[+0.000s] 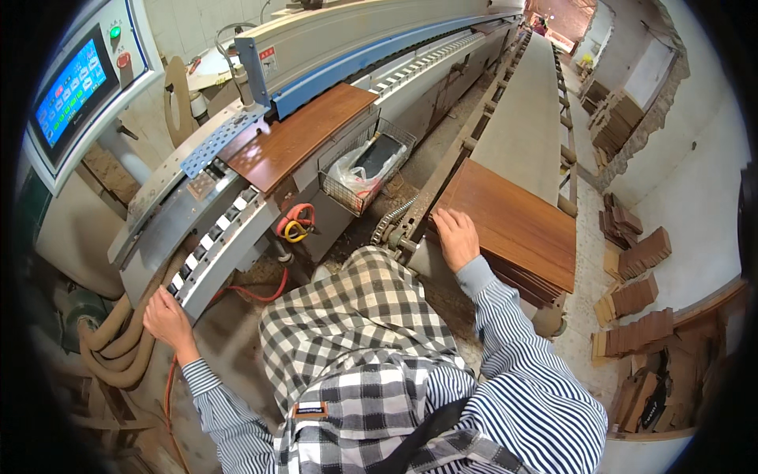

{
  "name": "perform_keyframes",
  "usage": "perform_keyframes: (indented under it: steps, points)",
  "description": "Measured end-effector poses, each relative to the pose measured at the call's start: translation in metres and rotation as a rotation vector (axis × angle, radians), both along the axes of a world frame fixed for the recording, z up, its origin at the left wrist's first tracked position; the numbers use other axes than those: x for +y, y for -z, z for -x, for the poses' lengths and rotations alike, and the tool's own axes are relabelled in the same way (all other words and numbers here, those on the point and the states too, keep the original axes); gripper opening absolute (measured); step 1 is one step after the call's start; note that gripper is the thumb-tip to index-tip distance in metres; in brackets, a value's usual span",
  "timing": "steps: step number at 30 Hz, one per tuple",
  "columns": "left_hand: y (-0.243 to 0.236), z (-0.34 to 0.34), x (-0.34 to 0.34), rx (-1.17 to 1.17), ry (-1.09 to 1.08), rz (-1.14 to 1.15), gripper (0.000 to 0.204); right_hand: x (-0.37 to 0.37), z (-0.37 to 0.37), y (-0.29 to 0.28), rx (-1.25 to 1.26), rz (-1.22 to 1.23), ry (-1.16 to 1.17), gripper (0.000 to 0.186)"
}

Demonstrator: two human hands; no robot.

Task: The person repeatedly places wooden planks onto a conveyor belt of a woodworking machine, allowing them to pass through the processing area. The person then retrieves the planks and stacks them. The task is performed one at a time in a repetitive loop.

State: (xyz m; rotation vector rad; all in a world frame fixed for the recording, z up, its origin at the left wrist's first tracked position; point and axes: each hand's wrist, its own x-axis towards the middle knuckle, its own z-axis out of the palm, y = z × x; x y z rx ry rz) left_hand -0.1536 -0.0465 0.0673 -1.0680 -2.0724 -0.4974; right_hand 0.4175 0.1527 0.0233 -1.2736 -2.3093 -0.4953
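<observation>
Top panel (517,220) on stack (523,283), to right of right hand (458,239); long axis seemingly crosswise to conveyor (525,110). Right hand nearer, fingers extended at panel's left edge (cannot tell if gripping). Left hand (167,320) well apart, fingers curled at rail (225,261) end, hold unclear.
</observation>
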Motion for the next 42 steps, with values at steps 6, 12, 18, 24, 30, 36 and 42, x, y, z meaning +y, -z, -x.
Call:
perform_keyframes:
  steps: [6,12,18,24,30,36,42]
  points:
    - [-0.002,0.000,-0.001,0.033,0.031,-0.055,0.030,-0.101,0.026,-0.016,0.455,0.137,-0.094,0.019]
    - [0.005,0.005,0.000,0.038,0.029,-0.078,0.029,-0.084,-0.039,0.017,2.193,0.627,0.378,0.047]
    - [-0.001,-0.003,0.004,-0.043,0.030,-0.099,0.024,-0.092,-0.053,0.046,2.165,0.664,0.129,0.026]
    - [-0.008,-0.010,-0.001,-0.063,0.045,-0.127,0.022,-0.126,-0.070,0.032,2.397,0.509,0.237,0.032]
    - [-0.007,-0.007,-0.003,-0.113,0.038,-0.093,0.021,-0.138,-0.037,0.025,2.190,0.643,0.086,0.024]
    - [-0.028,-0.028,-0.016,-0.355,0.298,-0.036,0.040,-0.116,0.065,-0.023,2.074,1.149,-0.229,0.019]
    - [-0.082,-0.121,-0.076,-0.664,0.719,0.190,0.068,-0.071,0.205,-0.050,1.809,1.629,-0.539,0.022]
